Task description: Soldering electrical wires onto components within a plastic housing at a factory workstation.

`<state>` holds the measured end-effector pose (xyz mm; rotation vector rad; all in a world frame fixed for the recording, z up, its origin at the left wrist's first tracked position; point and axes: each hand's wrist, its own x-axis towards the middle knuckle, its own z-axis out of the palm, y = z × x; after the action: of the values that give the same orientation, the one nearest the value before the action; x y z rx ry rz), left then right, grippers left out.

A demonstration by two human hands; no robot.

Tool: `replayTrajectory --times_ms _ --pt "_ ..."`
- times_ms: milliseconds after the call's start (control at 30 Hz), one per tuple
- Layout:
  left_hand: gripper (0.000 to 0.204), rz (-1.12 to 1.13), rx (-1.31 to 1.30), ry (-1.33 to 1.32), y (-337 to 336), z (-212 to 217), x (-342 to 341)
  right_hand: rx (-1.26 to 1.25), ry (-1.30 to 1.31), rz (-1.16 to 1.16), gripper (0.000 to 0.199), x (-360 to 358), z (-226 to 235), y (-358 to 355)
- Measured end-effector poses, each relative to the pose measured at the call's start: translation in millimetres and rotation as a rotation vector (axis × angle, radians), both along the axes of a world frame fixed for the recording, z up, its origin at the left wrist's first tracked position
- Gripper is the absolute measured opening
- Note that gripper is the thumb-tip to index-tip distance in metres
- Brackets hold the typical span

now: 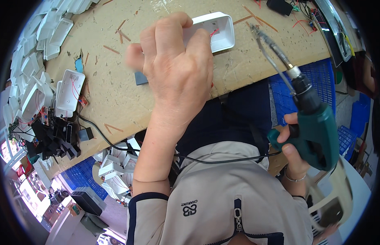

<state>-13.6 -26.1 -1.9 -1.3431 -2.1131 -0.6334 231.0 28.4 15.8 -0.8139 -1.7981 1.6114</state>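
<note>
My left hand (177, 65) reaches over the bench, its thumb and bent fingers closed around the end of a small white plastic case (222, 34). The case's open side shows red wires inside; the part under my fingers is hidden. Beside my palm a dark grey block (141, 78) pokes out, mostly covered. At the right, my right hand (294, 143) is wrapped around the handle of a green soldering gun (318, 134). Its metal tip and thin feed tube point up and left toward the case, apart from it.
White cases pile up along the left bench edge (39, 36), near black parts (55, 134) with wires. Brown sticks (112, 50) lie scattered on the worn bench (112, 85). A black cord (222, 161) crosses my lap. Blue crates (320, 81) stand below the bench.
</note>
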Motion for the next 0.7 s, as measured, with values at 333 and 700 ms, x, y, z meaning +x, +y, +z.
replayTrajectory --times_ms 333,700 --pt "0.008 -0.123 -0.022 0.003 8 0 -7 -0.072 -0.09 0.141 0.048 -4 -7 3" --pt "0.008 -0.092 -0.086 0.034 11 -1 -7 -0.029 -0.043 0.176 0.05 -16 -17 9"
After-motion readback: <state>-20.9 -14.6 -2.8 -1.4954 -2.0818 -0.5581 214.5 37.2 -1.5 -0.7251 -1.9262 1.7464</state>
